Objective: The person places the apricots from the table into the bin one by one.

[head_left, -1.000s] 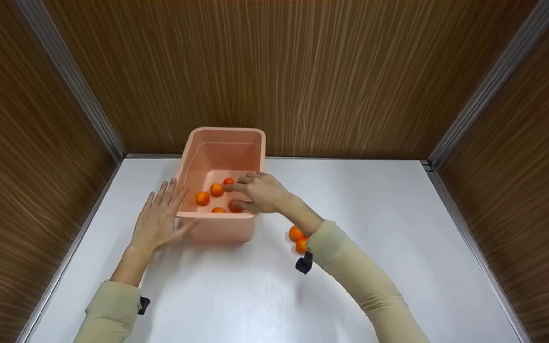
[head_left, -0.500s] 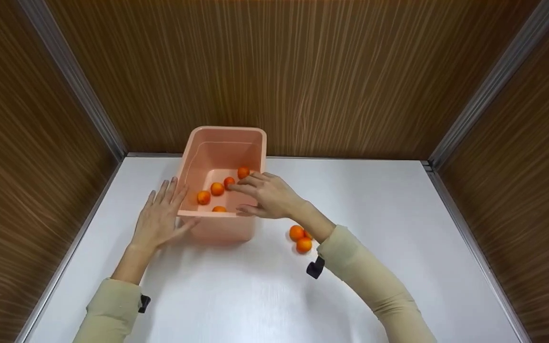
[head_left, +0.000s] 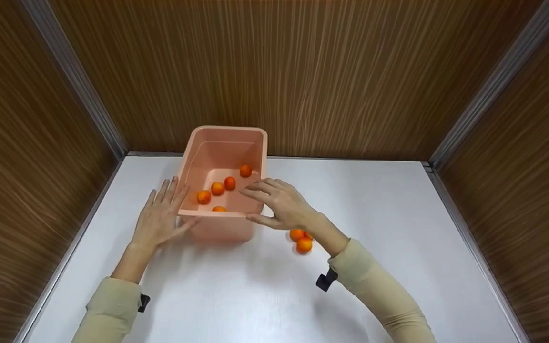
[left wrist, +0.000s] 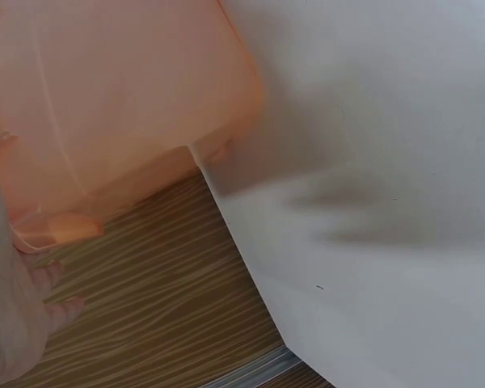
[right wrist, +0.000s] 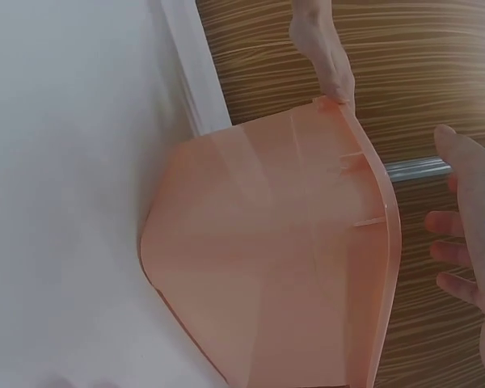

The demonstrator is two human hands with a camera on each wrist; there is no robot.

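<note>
A pink plastic tub stands at the back of the white table, with several small oranges inside it. Another orange lies near the tub's back right wall. My left hand rests flat, fingers straight, against the tub's left side, its fingers seen beside the tub in the left wrist view. My right hand hovers with spread fingers at the tub's front right corner and holds nothing. Its fingers show beside the tub.
Two more oranges lie on the table just under my right wrist. Wood-grain walls close in the table at the back and both sides, with metal strips in the corners.
My right hand let go of an orange inside the tub and drew back out to the right. That orange rolled to the tub's back right. The left hand stayed put.
</note>
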